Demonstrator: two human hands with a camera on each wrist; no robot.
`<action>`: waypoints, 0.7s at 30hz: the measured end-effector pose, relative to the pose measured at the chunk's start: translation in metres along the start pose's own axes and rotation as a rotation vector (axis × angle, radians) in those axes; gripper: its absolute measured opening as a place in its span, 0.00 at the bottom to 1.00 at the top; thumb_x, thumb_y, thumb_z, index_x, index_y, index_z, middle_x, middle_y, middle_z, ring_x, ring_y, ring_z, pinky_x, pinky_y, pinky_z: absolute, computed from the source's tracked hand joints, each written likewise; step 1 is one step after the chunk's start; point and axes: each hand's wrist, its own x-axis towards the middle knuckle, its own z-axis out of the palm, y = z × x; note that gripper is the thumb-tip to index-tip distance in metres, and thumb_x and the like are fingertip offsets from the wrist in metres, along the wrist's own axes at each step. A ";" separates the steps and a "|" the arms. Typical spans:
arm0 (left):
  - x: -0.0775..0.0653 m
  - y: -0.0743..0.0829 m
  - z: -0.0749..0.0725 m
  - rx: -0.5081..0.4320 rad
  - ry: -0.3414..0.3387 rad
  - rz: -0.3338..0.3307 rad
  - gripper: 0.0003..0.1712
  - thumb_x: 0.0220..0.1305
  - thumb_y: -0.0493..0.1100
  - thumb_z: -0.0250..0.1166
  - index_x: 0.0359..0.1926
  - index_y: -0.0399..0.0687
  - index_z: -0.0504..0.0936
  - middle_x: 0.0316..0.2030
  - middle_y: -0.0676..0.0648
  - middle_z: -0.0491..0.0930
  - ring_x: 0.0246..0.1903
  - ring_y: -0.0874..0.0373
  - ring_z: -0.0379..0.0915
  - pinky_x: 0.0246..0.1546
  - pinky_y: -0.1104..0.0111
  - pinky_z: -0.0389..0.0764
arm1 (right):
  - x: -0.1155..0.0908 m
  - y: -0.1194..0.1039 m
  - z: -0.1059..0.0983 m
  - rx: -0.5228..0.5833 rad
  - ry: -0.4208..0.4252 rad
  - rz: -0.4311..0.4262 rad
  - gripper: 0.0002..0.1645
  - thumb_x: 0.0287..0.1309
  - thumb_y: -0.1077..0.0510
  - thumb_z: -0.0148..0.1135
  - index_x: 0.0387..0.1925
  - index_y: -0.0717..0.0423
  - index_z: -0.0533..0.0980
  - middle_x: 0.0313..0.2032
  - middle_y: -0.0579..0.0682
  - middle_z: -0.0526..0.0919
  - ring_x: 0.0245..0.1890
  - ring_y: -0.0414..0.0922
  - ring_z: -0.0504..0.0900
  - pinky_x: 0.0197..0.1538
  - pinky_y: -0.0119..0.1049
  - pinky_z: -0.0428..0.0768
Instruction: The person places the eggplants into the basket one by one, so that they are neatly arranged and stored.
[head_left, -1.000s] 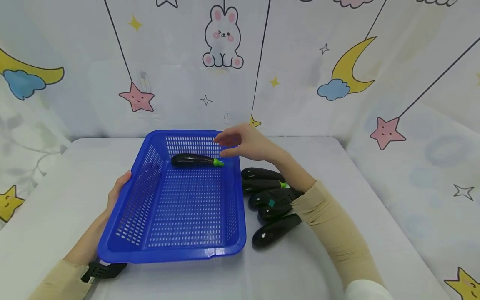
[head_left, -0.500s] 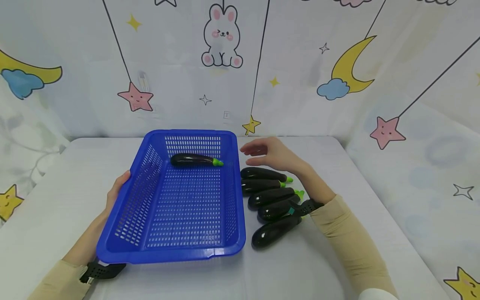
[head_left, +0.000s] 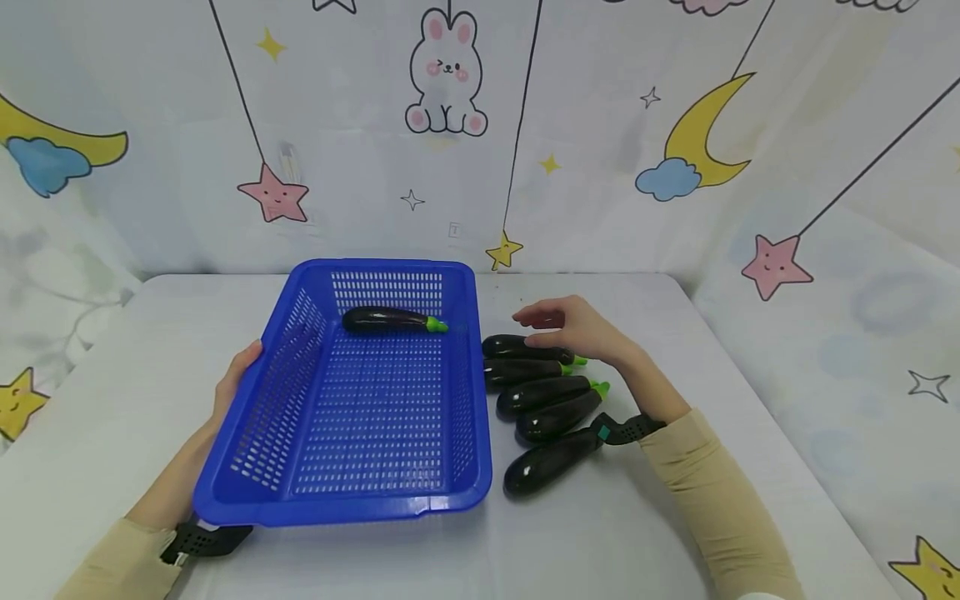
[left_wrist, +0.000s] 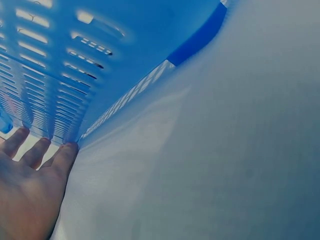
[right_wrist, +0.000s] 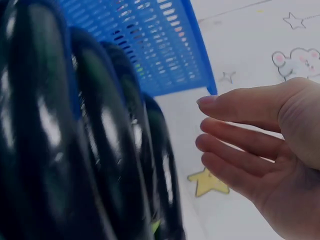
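A blue plastic basket [head_left: 382,400] with slotted walls stands left of the middle, with one dark eggplant [head_left: 385,320] lying near its far end. My left hand [head_left: 232,387] rests against its left side; in the left wrist view the fairly straight fingers [left_wrist: 35,152] touch the slotted wall. Right of the basket, several eggplants [head_left: 551,463] lie side by side, green stems pointing right. Over the farthest eggplant [head_left: 504,346] hovers my right hand [head_left: 573,327], its fingers bent slightly, thumb apart, nothing between them. In the right wrist view a gap separates the hand from the eggplants.
The white-covered table [head_left: 675,350] extends on both sides of the basket. Behind it hangs a pale cloth backdrop [head_left: 360,150] with a rabbit, stars and moons. Both wrists wear black bands; the right band [head_left: 630,429] is close to the nearest eggplant's stem end.
My right hand has moved from above the basket's far right corner, rightward and down, to over the farthest eggplant. The left hand, basket and eggplants stay in place.
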 end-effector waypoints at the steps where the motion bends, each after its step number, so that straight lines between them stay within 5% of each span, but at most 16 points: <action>1: 0.000 0.000 0.000 -0.008 -0.003 -0.001 0.40 0.73 0.61 0.19 0.70 0.50 0.65 0.54 0.44 0.78 0.52 0.54 0.77 0.55 0.64 0.79 | -0.001 0.003 0.000 0.003 -0.001 0.001 0.25 0.61 0.58 0.70 0.58 0.58 0.78 0.57 0.58 0.82 0.59 0.58 0.79 0.63 0.50 0.76; 21: -0.001 0.000 0.003 0.066 0.046 0.006 0.39 0.73 0.61 0.18 0.70 0.54 0.64 0.54 0.47 0.76 0.51 0.56 0.76 0.53 0.65 0.79 | -0.006 0.032 0.000 -0.005 -0.053 0.041 0.26 0.61 0.59 0.68 0.60 0.61 0.77 0.58 0.58 0.82 0.60 0.54 0.79 0.64 0.54 0.75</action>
